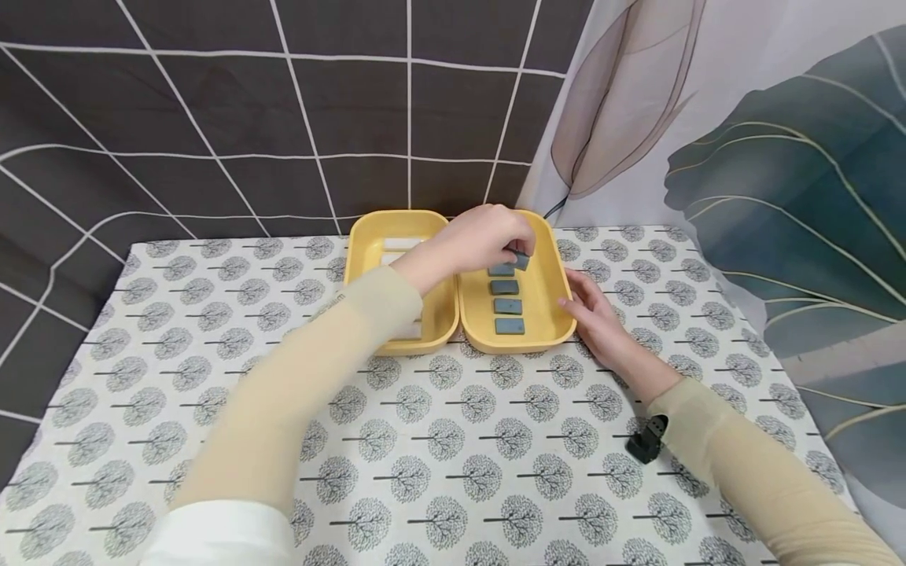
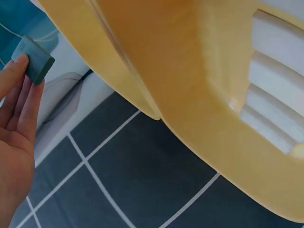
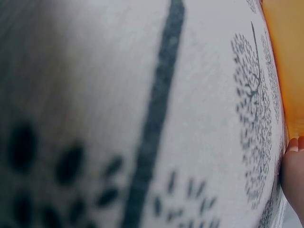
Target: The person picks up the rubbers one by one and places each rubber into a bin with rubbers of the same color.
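Observation:
My left hand (image 1: 488, 236) pinches a small grey-green rectangular block (image 2: 33, 59) between thumb and fingers, over the far part of the right yellow tray (image 1: 554, 271). A small dark mark shows on the block's face. Below the hand, several similar grey-green blocks (image 1: 509, 306) lie in a column on the tray floor; the hand and held block partly cover the farthest one. My right hand (image 1: 602, 322) holds the right wall of this tray, its thumb at the rim and its fingers along the outside.
A second yellow tray (image 1: 357, 244) stands against the left side of the first and contains several white blocks (image 2: 278, 73), partly hidden by my left arm. Both trays stand on a tree-patterned cloth (image 1: 467, 472), near a dark gridded backdrop (image 1: 354, 102). Beside my right wrist is a black device (image 1: 646, 442).

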A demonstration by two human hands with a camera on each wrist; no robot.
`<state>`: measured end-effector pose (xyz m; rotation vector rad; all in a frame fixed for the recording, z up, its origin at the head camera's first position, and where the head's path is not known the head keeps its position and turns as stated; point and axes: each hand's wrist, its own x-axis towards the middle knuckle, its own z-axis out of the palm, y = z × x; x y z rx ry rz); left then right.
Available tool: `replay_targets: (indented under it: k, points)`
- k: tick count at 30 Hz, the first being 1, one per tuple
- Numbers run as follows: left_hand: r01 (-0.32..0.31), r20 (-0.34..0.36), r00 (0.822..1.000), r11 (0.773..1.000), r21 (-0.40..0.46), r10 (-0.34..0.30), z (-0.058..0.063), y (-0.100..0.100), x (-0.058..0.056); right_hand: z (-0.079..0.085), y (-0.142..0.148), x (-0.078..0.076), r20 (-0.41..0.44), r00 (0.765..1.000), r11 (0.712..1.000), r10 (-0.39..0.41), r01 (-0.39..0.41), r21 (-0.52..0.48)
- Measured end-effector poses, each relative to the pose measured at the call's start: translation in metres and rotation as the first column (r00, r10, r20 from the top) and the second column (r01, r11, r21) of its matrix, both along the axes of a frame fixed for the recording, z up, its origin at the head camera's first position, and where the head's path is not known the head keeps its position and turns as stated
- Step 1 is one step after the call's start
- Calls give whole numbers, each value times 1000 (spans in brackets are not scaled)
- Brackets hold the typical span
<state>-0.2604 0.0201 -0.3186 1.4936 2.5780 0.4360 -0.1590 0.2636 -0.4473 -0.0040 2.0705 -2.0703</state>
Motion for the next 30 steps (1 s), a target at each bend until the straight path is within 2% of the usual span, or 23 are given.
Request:
replay_targets:
  k: [8, 15, 23, 30]
  points:
    - [-97, 50, 994, 994, 45, 94, -13, 0, -17, 0, -1, 0, -19, 1000, 1000, -7, 7, -9]
    - [-194, 105, 977, 978, 71, 187, -26, -5, -28, -1, -4, 0, -14, 1000, 1000, -6, 6, -4]
    - [-254, 166, 958, 961, 109, 235, -39, -8, -39, -1, -5, 2, -14, 1000, 1000, -1, 1, -14]
    - [-297, 197, 941, 950, 92, 275, -46, -2, -41, 1, -3, 5, -22, 1000, 1000, 2, -3, -17]
